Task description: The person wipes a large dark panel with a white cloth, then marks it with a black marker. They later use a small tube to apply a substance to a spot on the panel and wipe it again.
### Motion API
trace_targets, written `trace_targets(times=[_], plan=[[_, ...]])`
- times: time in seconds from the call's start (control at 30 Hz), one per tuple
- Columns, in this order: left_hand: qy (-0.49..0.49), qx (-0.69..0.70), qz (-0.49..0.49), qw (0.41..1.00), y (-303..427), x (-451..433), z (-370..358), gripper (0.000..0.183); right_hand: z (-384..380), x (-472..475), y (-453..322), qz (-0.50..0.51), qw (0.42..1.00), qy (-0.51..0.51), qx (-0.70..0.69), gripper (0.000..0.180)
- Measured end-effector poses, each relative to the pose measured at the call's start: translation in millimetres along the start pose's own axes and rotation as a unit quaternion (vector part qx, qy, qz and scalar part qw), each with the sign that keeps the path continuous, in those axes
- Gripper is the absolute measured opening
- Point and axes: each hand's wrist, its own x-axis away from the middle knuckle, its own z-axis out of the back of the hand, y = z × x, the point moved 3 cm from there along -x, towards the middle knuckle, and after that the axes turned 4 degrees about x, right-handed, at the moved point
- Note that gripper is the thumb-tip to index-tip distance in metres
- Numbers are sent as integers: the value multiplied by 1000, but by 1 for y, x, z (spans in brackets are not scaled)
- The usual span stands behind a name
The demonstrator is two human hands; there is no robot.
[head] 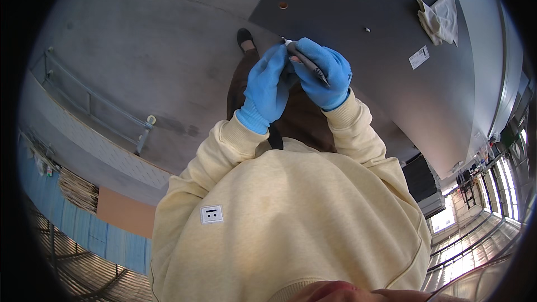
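Note:
Both hands wear blue knit gloves and meet in front of my body, beside the edge of a large dark grey panel point(335, 4). My right hand point(321, 73) is closed around a grey marker-like tube point(310, 66) with a white collar and a narrow tip, pointing up and left. A fingertip shows bare at the glove's opening. My left hand point(268, 79) is at the tip end of the tube, its fingers together and partly hidden; whether it grips anything is unclear. A small white cap-like piece point(367, 29) lies on the panel, right of my hands.
On the panel are a crumpled whitish cloth point(439, 19), a white printed label point(419, 57) and a round hole point(283, 5). A metal frame with wheels point(117, 107) stands on the concrete floor at left, near stacked sheets point(78, 188). A black-topped stack point(420, 180) stands at right.

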Motion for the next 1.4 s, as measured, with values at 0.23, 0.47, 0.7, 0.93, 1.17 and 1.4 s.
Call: trace_targets(times=[0.23,0.47,0.7,0.93,1.17,1.4], plan=[[-32,-30,16,999,-5,-6,23,44,-5,1,5,0,1000,-12,8,31],[-38,-16,21,999,-4,-7,25,41,-4,-2,2,2,1000,-18,18,30],[-9,4,6,1000,2,-5,12,34,-6,0,3,0,1000,-8,-5,30],[-24,-41,14,999,1,-5,18,42,-7,2,4,-6,1000,-11,-1,29],[-14,-27,14,999,3,-5,15,41,-7,2,4,-9,1000,-20,2,29],[1,-5,7,1000,6,-4,10,35,-9,7,9,-13,1000,-19,-10,30]])
